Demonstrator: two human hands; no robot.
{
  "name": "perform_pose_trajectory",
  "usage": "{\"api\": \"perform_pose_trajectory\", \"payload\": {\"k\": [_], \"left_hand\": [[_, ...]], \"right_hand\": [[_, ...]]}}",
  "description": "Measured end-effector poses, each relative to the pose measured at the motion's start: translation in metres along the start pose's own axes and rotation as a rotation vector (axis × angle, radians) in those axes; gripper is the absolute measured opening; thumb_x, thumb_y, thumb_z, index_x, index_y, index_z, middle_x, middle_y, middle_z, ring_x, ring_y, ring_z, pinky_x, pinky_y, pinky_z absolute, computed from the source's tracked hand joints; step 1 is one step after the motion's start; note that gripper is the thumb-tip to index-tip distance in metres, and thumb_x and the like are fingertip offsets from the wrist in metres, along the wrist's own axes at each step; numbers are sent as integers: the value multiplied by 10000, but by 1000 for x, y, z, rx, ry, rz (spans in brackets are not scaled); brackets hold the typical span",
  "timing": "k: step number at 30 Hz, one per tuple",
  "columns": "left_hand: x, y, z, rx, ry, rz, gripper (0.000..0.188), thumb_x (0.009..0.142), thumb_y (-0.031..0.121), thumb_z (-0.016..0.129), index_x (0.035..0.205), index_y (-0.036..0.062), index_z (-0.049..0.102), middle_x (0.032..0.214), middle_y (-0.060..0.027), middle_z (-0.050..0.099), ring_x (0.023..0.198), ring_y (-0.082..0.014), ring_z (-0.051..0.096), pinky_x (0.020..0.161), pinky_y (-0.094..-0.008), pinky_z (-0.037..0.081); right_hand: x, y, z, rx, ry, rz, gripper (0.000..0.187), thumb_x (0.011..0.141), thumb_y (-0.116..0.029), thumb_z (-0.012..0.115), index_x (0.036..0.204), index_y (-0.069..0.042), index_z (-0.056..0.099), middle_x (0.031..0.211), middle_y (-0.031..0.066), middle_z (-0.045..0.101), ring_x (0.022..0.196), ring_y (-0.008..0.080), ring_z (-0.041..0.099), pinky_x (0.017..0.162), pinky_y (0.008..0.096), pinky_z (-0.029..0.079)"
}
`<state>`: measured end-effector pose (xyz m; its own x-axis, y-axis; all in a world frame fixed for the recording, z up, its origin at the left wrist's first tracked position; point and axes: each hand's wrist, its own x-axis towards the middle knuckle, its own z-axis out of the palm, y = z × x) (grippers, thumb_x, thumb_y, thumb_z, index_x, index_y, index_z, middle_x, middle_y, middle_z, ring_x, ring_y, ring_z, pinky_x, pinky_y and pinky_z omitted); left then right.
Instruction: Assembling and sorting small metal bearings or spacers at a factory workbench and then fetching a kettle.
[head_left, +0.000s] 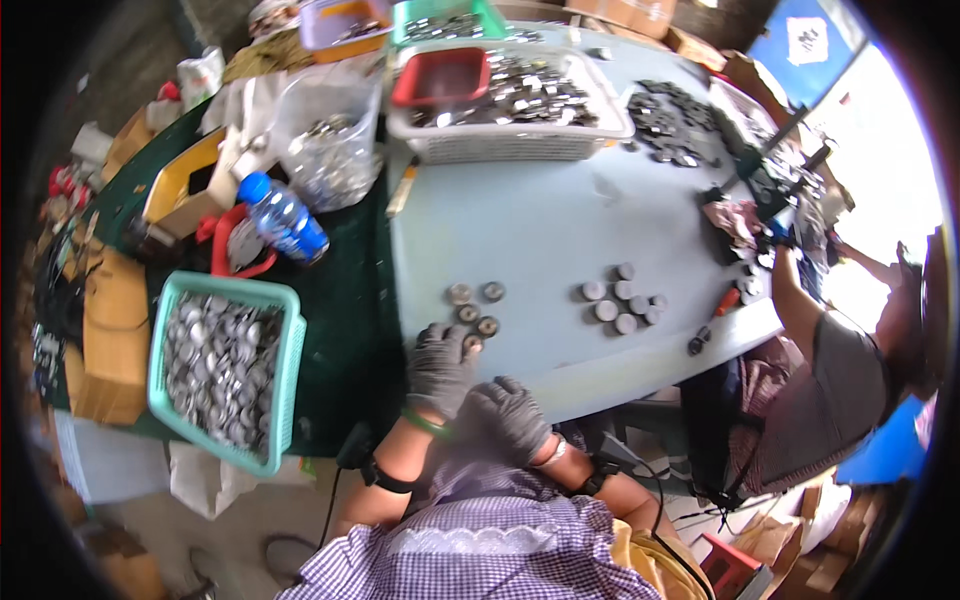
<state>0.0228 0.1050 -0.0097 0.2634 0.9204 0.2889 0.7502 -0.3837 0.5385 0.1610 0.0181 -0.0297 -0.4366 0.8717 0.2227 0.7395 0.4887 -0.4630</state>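
My left hand, in a grey glove, rests at the near left part of the pale table with its fingers bent around a small round metal part. Just beyond its fingertips stand several similar round metal parts, some with a brownish centre. My right hand, also gloved in grey, is at the table's near edge, right of the left hand. Its fingers are curled, and anything in them is hidden. Farther right, several grey round discs sit in a loose group.
A white basket of metal pieces and a red tray stand at the back. Left are a green basket of discs, a bottle and a clear tub. A co-worker sits at right, near dark pieces.
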Motion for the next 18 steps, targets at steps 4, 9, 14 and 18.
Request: {"api": "perform_pose_trajectory", "payload": {"k": [4,9,14,18], "left_hand": [[4,-5,13,-8,-97,25,279,714,211,709,941,92,599,950,-124,567,874,-336,557,755,-456,450],[-12,-18,24,-266,-191,-177,299,728,76,695,987,21,556,885,-149,592,807,-297,585,729,-380,482],[-34,-2,19,-914,-182,-613,246,812,48,649,1043,-17,596,838,-70,617,643,-156,587,605,-283,499],[-44,13,7,-979,-200,-660,168,880,49,577,1028,-20,618,840,-71,635,615,-135,582,565,-254,487]], "right_hand": [[-1,3,-6,49,12,109,416,741,-195,573,1120,-25,544,1021,157,598,973,348,552,903,415,427],[-19,26,-3,-37,141,134,393,751,-162,541,1119,-25,530,1009,148,597,969,353,556,898,414,432],[-26,26,-23,77,28,233,349,786,-155,534,1115,-37,535,965,148,598,934,324,577,835,407,462],[-17,13,-39,682,281,62,281,857,-208,567,1076,-32,565,939,152,578,857,334,579,766,413,472]]}}
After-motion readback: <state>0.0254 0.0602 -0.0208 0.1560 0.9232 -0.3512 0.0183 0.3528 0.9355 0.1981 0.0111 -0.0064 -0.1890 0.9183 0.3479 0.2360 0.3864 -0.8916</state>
